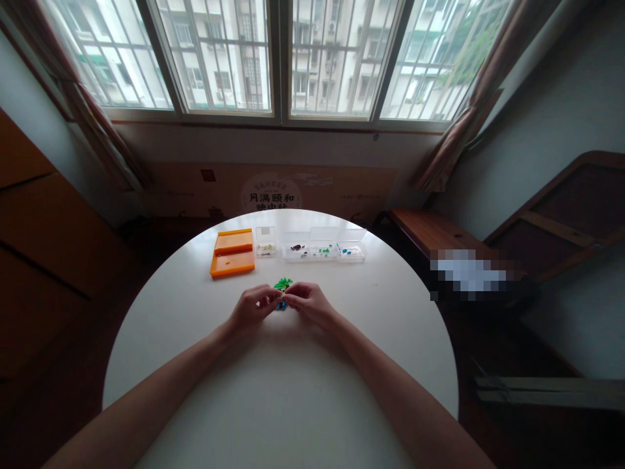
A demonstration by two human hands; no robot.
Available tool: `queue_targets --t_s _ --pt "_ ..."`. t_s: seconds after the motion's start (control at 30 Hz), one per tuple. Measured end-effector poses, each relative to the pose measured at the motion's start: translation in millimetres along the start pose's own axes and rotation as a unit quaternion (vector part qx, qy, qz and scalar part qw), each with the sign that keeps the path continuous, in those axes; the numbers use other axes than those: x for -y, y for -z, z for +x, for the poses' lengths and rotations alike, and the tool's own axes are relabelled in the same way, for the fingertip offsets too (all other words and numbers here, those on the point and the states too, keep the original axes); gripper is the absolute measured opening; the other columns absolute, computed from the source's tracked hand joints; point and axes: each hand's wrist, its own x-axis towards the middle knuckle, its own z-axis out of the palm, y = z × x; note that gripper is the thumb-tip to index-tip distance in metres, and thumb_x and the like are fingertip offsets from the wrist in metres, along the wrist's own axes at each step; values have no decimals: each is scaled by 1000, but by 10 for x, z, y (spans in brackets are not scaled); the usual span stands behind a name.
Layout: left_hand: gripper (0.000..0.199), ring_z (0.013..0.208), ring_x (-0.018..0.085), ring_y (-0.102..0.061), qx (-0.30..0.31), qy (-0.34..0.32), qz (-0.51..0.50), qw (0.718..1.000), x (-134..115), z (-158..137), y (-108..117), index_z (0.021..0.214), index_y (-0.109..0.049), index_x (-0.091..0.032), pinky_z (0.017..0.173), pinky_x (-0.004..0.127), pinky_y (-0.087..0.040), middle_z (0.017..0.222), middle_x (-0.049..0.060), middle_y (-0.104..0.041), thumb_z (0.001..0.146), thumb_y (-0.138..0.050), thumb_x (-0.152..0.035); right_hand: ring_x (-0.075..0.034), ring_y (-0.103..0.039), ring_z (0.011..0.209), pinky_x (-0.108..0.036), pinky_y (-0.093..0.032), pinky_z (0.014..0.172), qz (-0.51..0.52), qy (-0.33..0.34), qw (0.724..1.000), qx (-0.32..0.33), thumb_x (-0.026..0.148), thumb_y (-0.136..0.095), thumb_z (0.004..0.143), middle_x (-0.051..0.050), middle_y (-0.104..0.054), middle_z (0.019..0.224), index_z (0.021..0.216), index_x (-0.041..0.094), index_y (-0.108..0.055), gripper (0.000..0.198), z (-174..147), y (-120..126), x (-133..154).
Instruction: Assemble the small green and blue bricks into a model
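Observation:
Above the middle of the white table, my left hand (250,307) and my right hand (312,301) meet with their fingertips pinched at a small toy-brick model (283,284). Green pieces stick out at its top, and blue ones show at its bottom. Between the fingertips is a pale cream spot, too small to make out as a separate piece. The fingers of both hands are closed, and they cover the model's middle and sides.
Beyond my hands lies an orange two-part tray (234,240) with a tiny piece in it. To its right stand a clear box (266,232) of cream pieces and clear boxes (319,232) of dark, green and blue pieces. The round white table (293,404) has a curved edge.

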Motion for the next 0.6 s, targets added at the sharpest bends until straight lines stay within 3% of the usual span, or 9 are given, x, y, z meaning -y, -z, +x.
queue_targets --t_s 0.6 --pt "16 50 7 -48 -1 4 4 1000 -18 4 6 85 -67 -13 47 16 -40 65 2 -59 83 -58 -27 -9 -50 51 -20 -35 46 12 13 1000 6 36 -74 65 1 -60 59 79 14 -63 28 -11 -4 25"
